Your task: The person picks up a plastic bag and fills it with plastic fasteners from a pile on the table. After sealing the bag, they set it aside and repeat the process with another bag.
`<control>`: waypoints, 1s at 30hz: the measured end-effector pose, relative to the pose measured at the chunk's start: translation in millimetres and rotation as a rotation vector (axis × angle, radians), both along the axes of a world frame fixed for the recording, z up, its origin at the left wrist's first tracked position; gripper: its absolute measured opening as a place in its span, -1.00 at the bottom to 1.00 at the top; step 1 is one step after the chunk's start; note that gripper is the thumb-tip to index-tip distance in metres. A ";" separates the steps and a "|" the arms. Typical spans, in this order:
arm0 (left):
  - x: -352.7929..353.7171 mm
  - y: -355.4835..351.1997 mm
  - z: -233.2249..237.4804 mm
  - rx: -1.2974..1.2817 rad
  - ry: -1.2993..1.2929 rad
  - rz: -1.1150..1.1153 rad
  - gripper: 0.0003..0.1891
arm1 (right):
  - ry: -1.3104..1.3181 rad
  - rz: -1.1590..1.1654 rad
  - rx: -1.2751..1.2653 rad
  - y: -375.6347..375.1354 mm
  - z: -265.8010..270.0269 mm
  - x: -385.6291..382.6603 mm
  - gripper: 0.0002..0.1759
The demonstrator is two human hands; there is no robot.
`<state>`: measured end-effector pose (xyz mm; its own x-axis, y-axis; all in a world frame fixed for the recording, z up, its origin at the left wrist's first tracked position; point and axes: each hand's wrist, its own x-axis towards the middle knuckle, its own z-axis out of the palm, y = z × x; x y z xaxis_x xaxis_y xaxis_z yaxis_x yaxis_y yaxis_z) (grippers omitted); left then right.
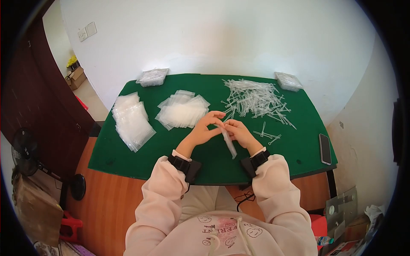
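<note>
Above the middle of the green table point(171, 153), my left hand point(206, 129) and my right hand point(240, 133) meet at a small clear plastic bag point(229, 144). The fingers of both hands pinch its upper end, and the bag hangs down toward me. What is inside it is too small to tell. Just beyond my left hand lies a spread of flat clear bags point(183, 109). A long overlapping stack of similar bags point(131, 122) is farther left. Beyond my right hand is a large heap of thin clear plastic sticks with ringed ends point(254, 98); several loose sticks point(267, 133) lie nearer.
Wrapped clear packs stand at the back left point(153, 77) and back right point(289, 81) of the table. A phone point(325, 149) lies by the right edge. A fan point(25, 147) stands on the left, beside a dark door point(47, 85). A white wall is behind the table.
</note>
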<state>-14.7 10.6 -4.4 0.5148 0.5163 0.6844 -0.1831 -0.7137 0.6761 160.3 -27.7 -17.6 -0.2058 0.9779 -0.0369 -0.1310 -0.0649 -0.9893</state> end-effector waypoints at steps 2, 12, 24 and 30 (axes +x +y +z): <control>-2.3 -2.0 -0.5 -0.519 -0.100 -0.206 -0.89 | -0.071 -0.018 -0.009 -0.3 -1.5 -0.3 -0.81; -4.8 -2.2 -4.8 -0.511 0.383 0.010 -0.84 | -0.039 0.035 0.217 4.5 -8.8 5.7 -0.87; -19.7 19.7 -16.6 -0.336 0.314 0.169 -0.83 | -0.150 -0.324 0.356 21.1 -25.2 20.2 -0.85; -29.7 32.9 -21.0 -0.486 0.025 0.195 -0.79 | 0.016 -0.440 0.260 22.6 -17.1 42.0 -0.79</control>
<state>-44.4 43.5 -25.4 0.3908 0.8591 0.3306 -0.0574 -0.3357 0.9402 202.3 -5.1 -34.7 0.2288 0.9485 0.2191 -0.1058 0.2480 -0.9630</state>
